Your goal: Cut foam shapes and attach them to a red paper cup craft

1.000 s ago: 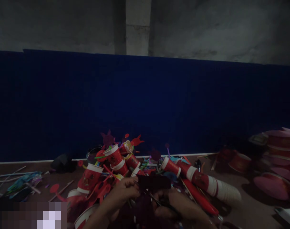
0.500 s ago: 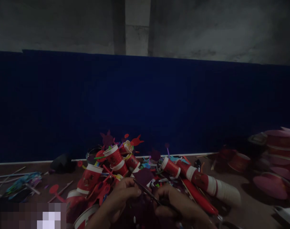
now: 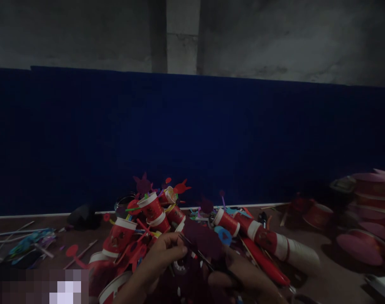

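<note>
Near the bottom middle, my left hand (image 3: 164, 257) is closed, thumb and fingers pinching a dark purple sheet of paper (image 3: 207, 240). My right hand (image 3: 239, 274) wraps round the handles of dark scissors (image 3: 200, 256), whose blades point up and left toward my left fingertips, against the sheet. Shadow hides part of the right fingers. A blue round cutout (image 3: 223, 235) shows just beyond the sheet's right side. Left of my hands, several red paper cups (image 3: 119, 237) with cutouts and straws lie heaped together.
A row of stacked paper cups (image 3: 302, 253) lies on its side at right, beside a long red object (image 3: 265, 259). Straws and scraps (image 3: 31, 242) lie far left. More red cups (image 3: 371, 190) stand far right. A blue panel (image 3: 192, 139) rises behind the table.
The purple sheet has turned and now spreads up and right between my hands. The blue round cutout has come into view. My right hand has shifted slightly right.
</note>
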Demonstrator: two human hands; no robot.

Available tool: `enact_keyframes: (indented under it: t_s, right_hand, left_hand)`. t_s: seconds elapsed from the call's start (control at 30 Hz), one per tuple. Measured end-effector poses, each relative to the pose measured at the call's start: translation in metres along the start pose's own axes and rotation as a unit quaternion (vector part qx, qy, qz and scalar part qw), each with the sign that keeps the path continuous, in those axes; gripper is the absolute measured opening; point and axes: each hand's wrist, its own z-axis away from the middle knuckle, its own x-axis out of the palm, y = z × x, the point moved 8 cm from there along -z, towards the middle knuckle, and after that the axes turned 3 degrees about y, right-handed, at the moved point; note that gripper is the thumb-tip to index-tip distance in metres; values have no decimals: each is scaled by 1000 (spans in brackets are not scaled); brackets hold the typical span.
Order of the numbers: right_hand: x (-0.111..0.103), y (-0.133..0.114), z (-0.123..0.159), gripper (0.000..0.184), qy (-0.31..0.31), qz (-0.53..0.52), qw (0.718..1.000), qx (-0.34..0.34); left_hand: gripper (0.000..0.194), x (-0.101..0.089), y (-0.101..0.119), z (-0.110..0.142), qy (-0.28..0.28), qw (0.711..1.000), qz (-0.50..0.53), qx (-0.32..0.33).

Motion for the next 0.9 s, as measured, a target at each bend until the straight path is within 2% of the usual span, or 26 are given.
enact_keyframes:
  t_s: [0.13, 0.3, 0.37, 0.5, 0.6, 0.73, 0.8, 0.9]
  right_hand:
    - [0, 7, -4, 36, 3, 6, 1000, 8]
    - [3, -2, -5, 28, 23, 7, 999, -31]
    - [3, -11, -6, 24, 51, 15, 996, -65]
    - [-2, -22, -9, 22, 169, 21, 978, -119]
    - [-3, -21, -10, 25, 233, 11, 962, -140]
    - [-5, -7, -5, 34, 284, -68, 949, -122]
    - [-1, -1, -3, 35, 267, -131, 950, -95]
    - [13, 3, -4, 38, 194, -194, 961, -40]
  left_hand:
    - [25, -1, 17, 4, 54, 997, 10, 55]
    - [18, -12, 26, 12, 172, 980, 7, 99]
    - [16, -14, 22, 13, 194, 975, 11, 106]
    - [21, -12, 11, 11, 225, 967, -2, 123]
    - [26, -5, 3, 10, 220, 967, -49, 120]
    - [24, 8, 3, 11, 150, 982, -20, 111]
    - [22, 13, 5, 14, 124, 987, 14, 99]
    - [23, 16, 8, 18, 129, 987, 25, 88]
